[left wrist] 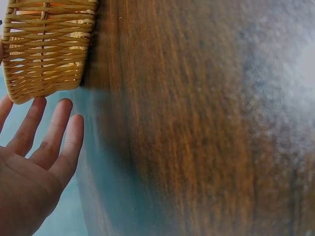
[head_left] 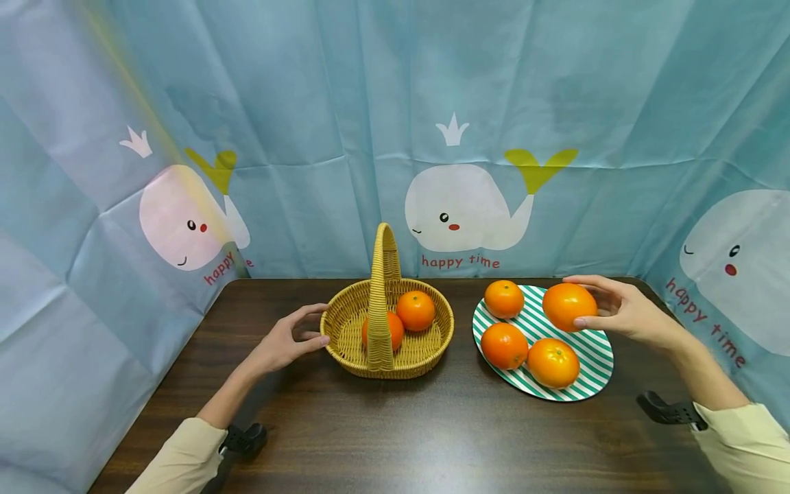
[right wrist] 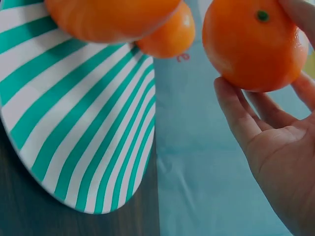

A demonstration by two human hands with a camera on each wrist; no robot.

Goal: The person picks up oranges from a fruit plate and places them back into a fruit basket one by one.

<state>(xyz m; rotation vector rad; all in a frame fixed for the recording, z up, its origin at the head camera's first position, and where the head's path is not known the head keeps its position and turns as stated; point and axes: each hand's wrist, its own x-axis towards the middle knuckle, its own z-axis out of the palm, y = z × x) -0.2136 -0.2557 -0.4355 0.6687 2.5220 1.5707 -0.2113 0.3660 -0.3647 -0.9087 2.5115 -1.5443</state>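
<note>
In the head view, my right hand [head_left: 632, 317] grips an orange [head_left: 568, 307] between thumb and fingers, above the striped plate [head_left: 594, 374]. The right wrist view shows this orange [right wrist: 253, 46] with a green stem spot, lifted clear of the plate. Three more oranges lie on the plate, one at the back [head_left: 504, 299] and two at the front. My left hand [head_left: 280, 345] is at the left rim of a yellow wicker basket [head_left: 345, 305], its fingers fairly straight and touching the side. Two oranges sit in the basket; its handle partly covers one orange [head_left: 395, 331].
The basket's tall handle [head_left: 384, 261] arches over its middle. Both stand on a dark wooden table [head_left: 432, 439], the plate to the right of the basket. A pale blue curtain [head_left: 308, 206] with whale prints hangs behind the table and along its sides.
</note>
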